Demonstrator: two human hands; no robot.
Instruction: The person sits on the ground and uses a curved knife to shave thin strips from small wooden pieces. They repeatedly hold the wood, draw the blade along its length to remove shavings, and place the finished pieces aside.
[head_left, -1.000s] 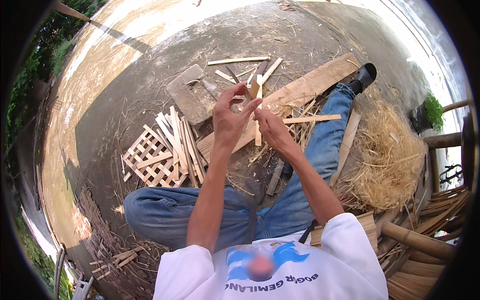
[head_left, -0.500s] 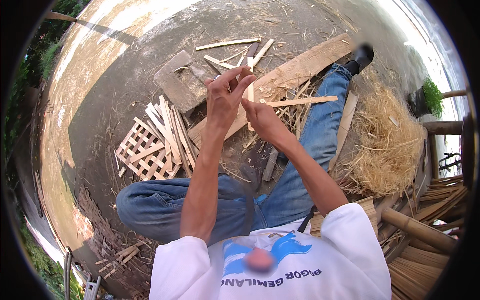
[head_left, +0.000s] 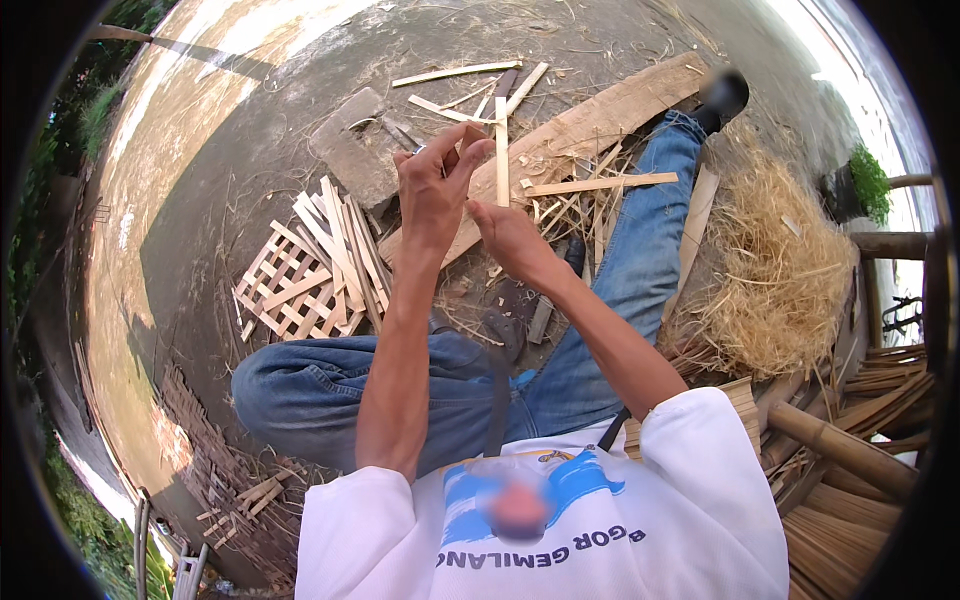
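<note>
My left hand [head_left: 432, 195] is raised above a wooden plank [head_left: 590, 125], its fingers bent and the thumb near the fingertips. Just to its right and lower, my right hand [head_left: 515, 243] has curled fingers, with the thumb pointing toward the left palm. Anything thin between the hands is too hard to make out. Beyond the right hand a pale, narrow wooden strip [head_left: 502, 150] runs away from me, its near end hidden by that hand. Another flat strip [head_left: 605, 185] reaches across toward my jeans leg.
A woven lattice panel [head_left: 285, 285] and a bundle of strips [head_left: 345, 245] lie at the left. A stone block [head_left: 345, 140] stands beyond them. Heaped shavings [head_left: 775, 270] lie right of my outstretched leg [head_left: 640, 230]. Bamboo poles [head_left: 845, 450] are at the far right.
Both hands have shifted slightly left, away from the pale strip. The brown flat piece seen between the left fingers before no longer shows plainly.
</note>
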